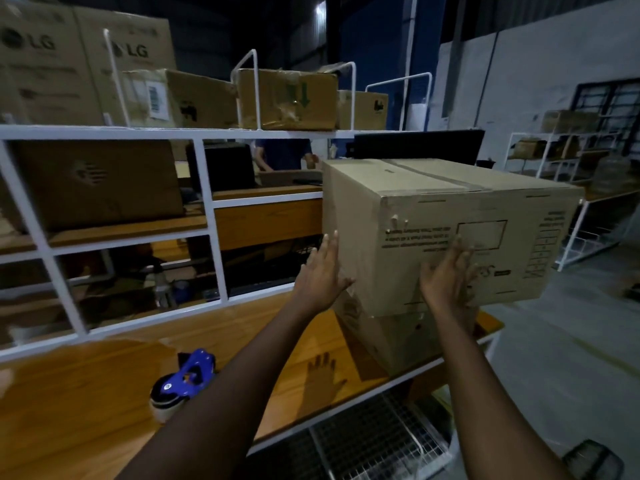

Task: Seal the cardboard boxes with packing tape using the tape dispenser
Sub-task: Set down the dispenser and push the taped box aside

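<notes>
A large cardboard box [433,216] with tape along its top seam sits on a second, lower box [388,337] at the right end of the wooden table [104,393]. My left hand [320,271] lies flat with straight fingers against the upper box's left side. My right hand [446,275] presses flat on its printed front face. A blue tape dispenser [183,382] lies on the table at lower left, beside my left forearm, held by neither hand.
A white metal shelf frame [207,209] runs along the table's far side, with several cardboard boxes [287,98] on top and behind it. A person stands behind the shelf. A wire rack [540,161] stands at the right over concrete floor.
</notes>
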### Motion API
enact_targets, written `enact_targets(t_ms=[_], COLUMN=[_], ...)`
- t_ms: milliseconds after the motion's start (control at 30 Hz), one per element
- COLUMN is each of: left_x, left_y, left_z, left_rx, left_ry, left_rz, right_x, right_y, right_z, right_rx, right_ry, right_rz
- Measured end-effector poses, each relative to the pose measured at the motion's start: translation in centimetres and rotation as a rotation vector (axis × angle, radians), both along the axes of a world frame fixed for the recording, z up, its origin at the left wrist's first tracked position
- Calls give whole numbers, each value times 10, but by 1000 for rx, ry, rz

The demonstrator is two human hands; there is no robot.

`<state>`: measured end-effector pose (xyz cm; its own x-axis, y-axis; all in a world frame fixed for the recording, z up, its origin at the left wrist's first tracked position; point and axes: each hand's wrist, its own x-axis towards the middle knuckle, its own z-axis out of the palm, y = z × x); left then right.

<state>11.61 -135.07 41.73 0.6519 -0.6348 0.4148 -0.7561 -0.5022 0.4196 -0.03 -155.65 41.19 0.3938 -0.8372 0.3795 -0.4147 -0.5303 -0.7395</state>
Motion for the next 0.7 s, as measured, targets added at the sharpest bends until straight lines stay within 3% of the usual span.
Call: enact_targets(t_ms=[167,367,533,700], left_x=[30,51,50,21], left_y=[119,327,523,706], left_z=[-12,-34,-71,-121], left_rx=[16,61,126,140], left_ry=[-86,-132,-72,100], left_rz=[139,369,590,871], right_x=[36,96,142,169], right_y=[116,298,482,660], right_z=[0,-17,-49,-85], right_rx=[-191,-218,-217,-192], right_ry=[33,89,156,224], right_rz=[52,273,509,796])
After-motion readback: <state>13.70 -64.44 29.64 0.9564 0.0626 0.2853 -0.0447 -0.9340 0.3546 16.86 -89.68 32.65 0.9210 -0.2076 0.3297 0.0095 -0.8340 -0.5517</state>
